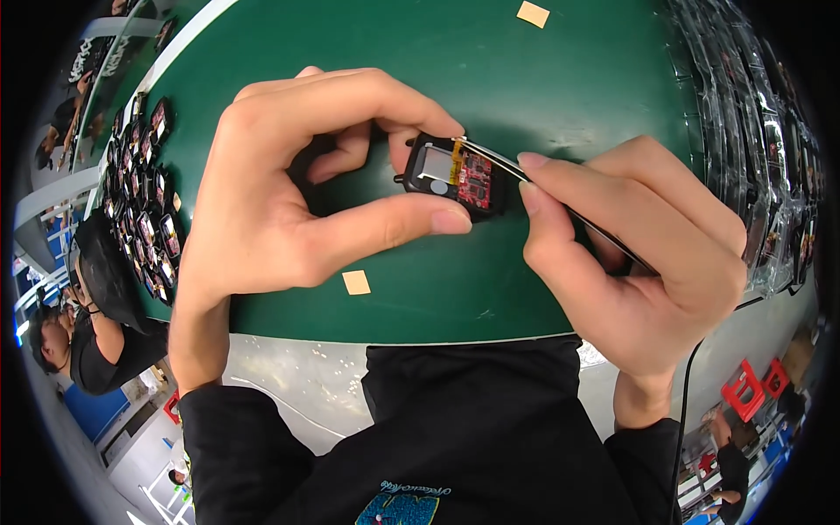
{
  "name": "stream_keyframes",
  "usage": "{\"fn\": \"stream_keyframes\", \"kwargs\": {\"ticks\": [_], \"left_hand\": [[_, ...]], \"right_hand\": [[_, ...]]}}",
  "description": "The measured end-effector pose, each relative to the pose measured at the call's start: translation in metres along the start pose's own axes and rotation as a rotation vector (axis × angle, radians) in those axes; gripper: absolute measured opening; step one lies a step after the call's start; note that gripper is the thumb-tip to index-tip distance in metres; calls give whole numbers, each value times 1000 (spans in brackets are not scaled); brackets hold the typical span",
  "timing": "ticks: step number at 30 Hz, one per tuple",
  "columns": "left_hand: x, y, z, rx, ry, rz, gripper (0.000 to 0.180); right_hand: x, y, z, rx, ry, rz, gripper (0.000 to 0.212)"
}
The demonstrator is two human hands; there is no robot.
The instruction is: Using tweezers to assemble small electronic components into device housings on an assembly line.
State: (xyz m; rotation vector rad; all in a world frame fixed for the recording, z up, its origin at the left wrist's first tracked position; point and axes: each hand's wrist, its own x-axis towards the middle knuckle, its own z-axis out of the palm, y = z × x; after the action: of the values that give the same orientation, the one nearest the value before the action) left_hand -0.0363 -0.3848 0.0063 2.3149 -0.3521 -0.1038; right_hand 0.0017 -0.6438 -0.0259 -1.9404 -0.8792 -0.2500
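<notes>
A small black device housing lies open-faced over the green table, showing a red circuit board, a silver battery and a strip of amber tape. My left hand grips the housing, thumb along its near edge and index fingertip at its far edge. Between the thumb and fingers of my right hand is a pair of dark tweezers. Their tips meet the housing's far edge, close to the tape and my left index fingertip. What exactly the tips pinch is too small to tell.
Many similar black devices crowd the table's left side. Stacked clear plastic trays line the right edge. Small beige paper pieces lie at the far side and near my left thumb. Another person sits at the left.
</notes>
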Motion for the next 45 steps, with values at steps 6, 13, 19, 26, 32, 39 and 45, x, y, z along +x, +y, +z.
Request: {"fn": "stream_keyframes", "kwargs": {"ticks": [6,13,19,26,32,39,45], "left_hand": [[1,-12,-9,-23,-47,71,62],[3,-20,-13,-79,-124,103,70],[3,-21,-12,-69,-129,120,69],[3,-18,-13,-70,-123,125,66],[9,-15,-10,-59,-143,168,57],[6,-16,-12,-7,-157,201,56],[7,-17,-13,15,-165,190,60]], "right_hand": [[4,-5,-8,59,-90,74,25],[3,-4,-9,134,-114,136,21],[2,-3,-8,129,-131,158,22],[4,-5,-8,126,-137,148,22],[4,-4,-8,103,-144,124,22],[3,-3,-9,128,-141,137,22],[3,-1,-8,125,-158,81,21]]}}
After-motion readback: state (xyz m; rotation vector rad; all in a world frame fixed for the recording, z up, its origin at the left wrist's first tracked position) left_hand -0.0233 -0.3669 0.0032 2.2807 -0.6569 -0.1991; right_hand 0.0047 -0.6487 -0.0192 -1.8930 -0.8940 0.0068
